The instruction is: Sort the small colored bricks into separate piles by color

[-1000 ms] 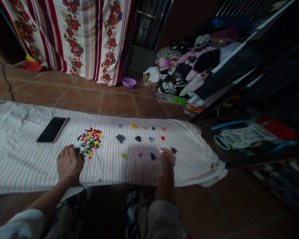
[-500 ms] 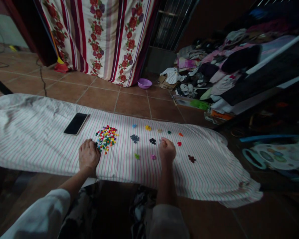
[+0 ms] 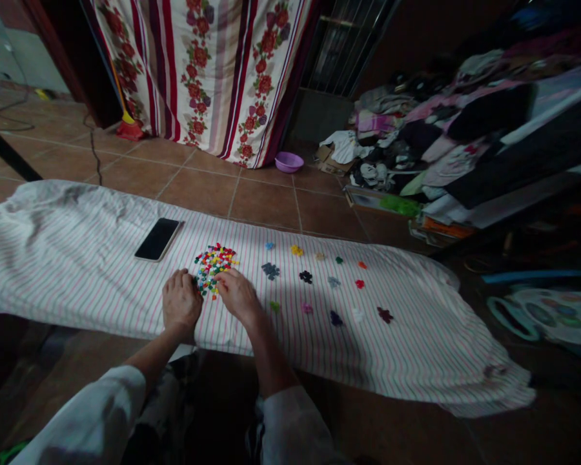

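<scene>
A pile of small multicoloured pieces (image 3: 216, 256), too small to name for sure, lies on the striped cloth (image 3: 416, 349). My left hand (image 3: 182, 301) rests palm down at the pile's lower left edge, fingers laid on the cloth. At the lower right side of the pile is my right hand (image 3: 241, 297), thumb and fingertips pinched together; whatever they grip is hidden. Small groups sorted by colour spread to the right: dark grey (image 3: 271, 270), yellow (image 3: 297, 250), black (image 3: 305, 277), red (image 3: 359, 283), navy (image 3: 336, 318), brown (image 3: 385, 314) and several others.
A phone (image 3: 157, 239) lies on the cloth left of the pile. Beyond the table are a tiled floor, a purple basin (image 3: 289, 162), a floral curtain (image 3: 198, 77) and a red broom (image 3: 130, 130). Clothes (image 3: 440, 129) are heaped at the right.
My right hand has moved left from among the colour groups to the pile, uncovering the light grey, navy and white groups. My left hand stays beside the pile; the view has shifted slightly.
</scene>
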Available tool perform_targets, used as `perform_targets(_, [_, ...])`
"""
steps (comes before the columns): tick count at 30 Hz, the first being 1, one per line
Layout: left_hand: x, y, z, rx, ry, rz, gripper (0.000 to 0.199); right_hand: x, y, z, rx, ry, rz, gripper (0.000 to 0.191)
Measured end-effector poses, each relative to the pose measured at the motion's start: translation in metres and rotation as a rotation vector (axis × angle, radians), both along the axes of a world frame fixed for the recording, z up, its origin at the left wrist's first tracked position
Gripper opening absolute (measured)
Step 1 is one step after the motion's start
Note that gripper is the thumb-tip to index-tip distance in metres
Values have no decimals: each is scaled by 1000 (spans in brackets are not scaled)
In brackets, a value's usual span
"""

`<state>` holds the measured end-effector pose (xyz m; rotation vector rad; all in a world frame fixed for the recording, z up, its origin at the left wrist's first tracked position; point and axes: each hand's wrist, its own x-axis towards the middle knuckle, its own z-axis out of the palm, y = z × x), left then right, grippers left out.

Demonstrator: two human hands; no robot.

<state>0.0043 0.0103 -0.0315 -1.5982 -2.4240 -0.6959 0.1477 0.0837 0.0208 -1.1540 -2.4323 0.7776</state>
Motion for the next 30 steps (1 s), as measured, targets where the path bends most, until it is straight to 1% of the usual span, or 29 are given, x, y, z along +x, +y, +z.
perform_targets(2, [0, 0, 0, 2, -5, 2, 27, -5, -3, -2, -13, -60, 34, 20])
perform_targets(5, [1, 0, 0, -2, -9, 9, 26, -7, -2, -3, -20, -106, 33, 20])
perform_targets(10, [1, 0, 1, 1, -20, 5, 26, -15, 1, -3, -28, -107, 45, 21])
perform_targets(18, [2, 2, -1, 27, -15, 27, 22, -30, 0, -7, 19, -144, 71, 22])
perform_targets(24, [2, 1, -1, 34, -32, 11, 23, -33, -1, -11, 55, -159, 80, 19])
perform_targets(30, [2, 0, 1, 24, -34, 2, 24, -33, 0, -12, 38, -147, 75, 19])
